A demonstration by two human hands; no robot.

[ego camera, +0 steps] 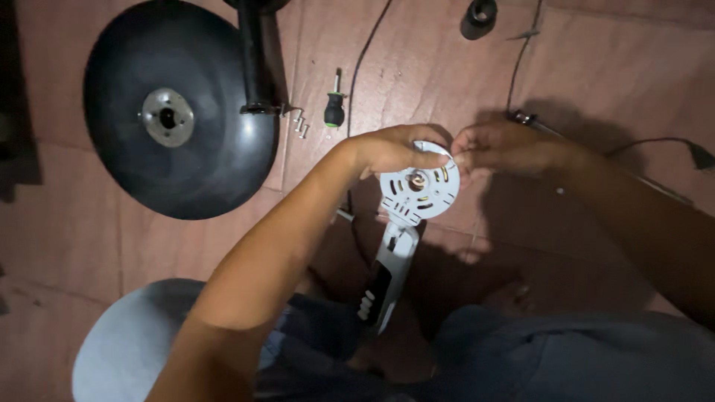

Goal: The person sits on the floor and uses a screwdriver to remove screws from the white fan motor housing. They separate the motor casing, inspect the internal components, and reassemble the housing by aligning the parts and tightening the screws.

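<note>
Seen from above on a reddish tiled floor [447, 67], a seated person works with both hands on a white round plastic plate [418, 186] pierced with slots, which tops a white stem [395, 268] carrying a row of pale buttons and running down toward the person's lap. The left hand [391, 149] is clenched over the plate's upper left edge, thumb lying across its face. The right hand [499, 147] meets the plate's upper right rim with fingertips pinched together; whether they pinch the rim itself or some small part there cannot be told.

Well apart to the upper left lies a large black domed disc [179, 112] with a grey metal hub [167, 116] at its centre, and a black tube [253, 56] lies across its right edge. Just beside the tube's end sit a few small silver screws [301, 126] and a stubby screwdriver with a black and green handle [334, 108]. Thin dark cables [369, 45] trail across the tiles, and a short black cylinder [478, 16] stands near the top edge.
</note>
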